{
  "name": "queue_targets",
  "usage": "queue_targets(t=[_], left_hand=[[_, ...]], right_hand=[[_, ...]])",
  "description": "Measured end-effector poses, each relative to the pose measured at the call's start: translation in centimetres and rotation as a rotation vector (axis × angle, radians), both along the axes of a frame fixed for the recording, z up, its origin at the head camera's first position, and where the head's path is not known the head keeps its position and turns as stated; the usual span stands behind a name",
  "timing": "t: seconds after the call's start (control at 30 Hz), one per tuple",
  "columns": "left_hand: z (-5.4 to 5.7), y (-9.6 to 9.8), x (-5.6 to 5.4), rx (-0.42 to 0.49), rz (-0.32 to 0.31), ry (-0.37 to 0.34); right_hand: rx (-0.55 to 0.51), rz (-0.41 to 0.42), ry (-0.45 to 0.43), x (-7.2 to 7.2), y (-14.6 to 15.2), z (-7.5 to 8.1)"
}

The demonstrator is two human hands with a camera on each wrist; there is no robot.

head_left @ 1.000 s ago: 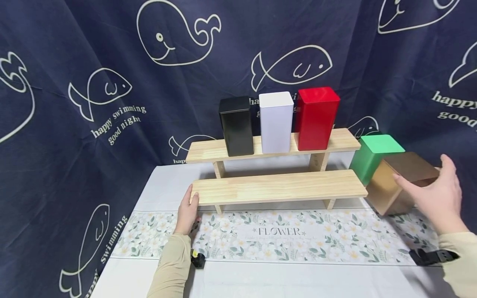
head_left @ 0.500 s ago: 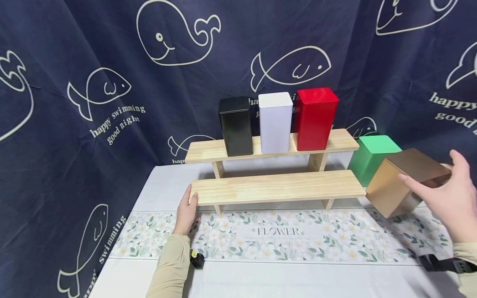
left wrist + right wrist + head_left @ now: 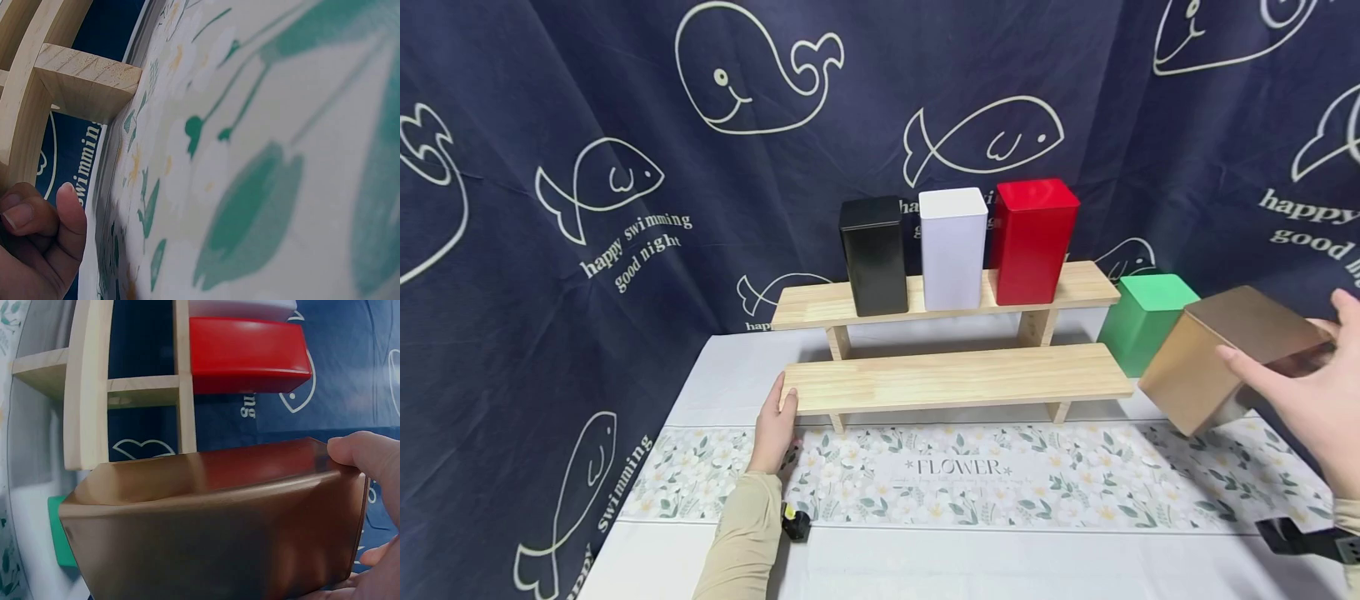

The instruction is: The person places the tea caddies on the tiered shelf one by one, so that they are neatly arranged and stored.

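Note:
My right hand [image 3: 1318,400] grips a bronze-brown rectangular tin [image 3: 1195,367] near its top end, thumb on one side and fingers on the other. The tin is tilted, with its lower end toward the shelf; in the right wrist view the bronze tin [image 3: 206,531] spans the lower half. My left hand [image 3: 773,429] holds the left end of the lower board of a two-tier wooden shelf [image 3: 955,379]. Curled fingers of the left hand [image 3: 44,231] show beside the board in the left wrist view. On the upper board stand a black tin [image 3: 876,258], a white tin [image 3: 953,250] and a red tin [image 3: 1033,242].
A green tin [image 3: 1142,325] stands on the table right of the shelf, partly behind the bronze tin. A floral runner [image 3: 958,492] lies across the white table [image 3: 1000,567] in front. Behind hangs a dark blue cloth [image 3: 820,167] with fish and whale drawings.
The bronze tin and my right hand have moved up and to the right, and the tin leans more. More of the green tin's front shows. My left hand stays at the shelf.

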State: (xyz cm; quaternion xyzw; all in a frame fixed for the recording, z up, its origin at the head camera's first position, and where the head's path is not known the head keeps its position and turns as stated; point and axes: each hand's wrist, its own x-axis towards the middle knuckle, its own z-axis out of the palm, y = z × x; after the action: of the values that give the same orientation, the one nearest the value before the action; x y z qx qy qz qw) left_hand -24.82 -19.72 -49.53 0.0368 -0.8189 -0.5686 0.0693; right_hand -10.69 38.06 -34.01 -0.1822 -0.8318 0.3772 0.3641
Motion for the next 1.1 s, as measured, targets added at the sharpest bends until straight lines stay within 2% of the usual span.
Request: queue_targets(t=[0.13, 0.33, 0.67, 0.87, 1.1], left_hand=[[0.0, -0.1, 0.0, 0.008, -0.002, 0.013], [-0.1, -0.3, -0.1, -0.004, -0.007, 0.010], [-0.1, -0.3, 0.0, -0.001, -0.004, -0.010], [0.0, -0.1, 0.0, -0.023, 0.008, 0.002], [0.2, 0.0, 0.0, -0.033, 0.009, 0.010]], right_hand=[[0.007, 0.016, 0.065, -0.1, -0.1, -0.1], [-0.031, 0.126, 0.092, -0.3, -0.1, 0.0], [-0.053, 0.248, 0.006, 0.5, -2.8, 1.5], [-0.005, 0.300, -0.020, 0.2, -3.8, 1.5], [-0.029, 0.395, -0.050, -0.1, -5.6, 1.4]])
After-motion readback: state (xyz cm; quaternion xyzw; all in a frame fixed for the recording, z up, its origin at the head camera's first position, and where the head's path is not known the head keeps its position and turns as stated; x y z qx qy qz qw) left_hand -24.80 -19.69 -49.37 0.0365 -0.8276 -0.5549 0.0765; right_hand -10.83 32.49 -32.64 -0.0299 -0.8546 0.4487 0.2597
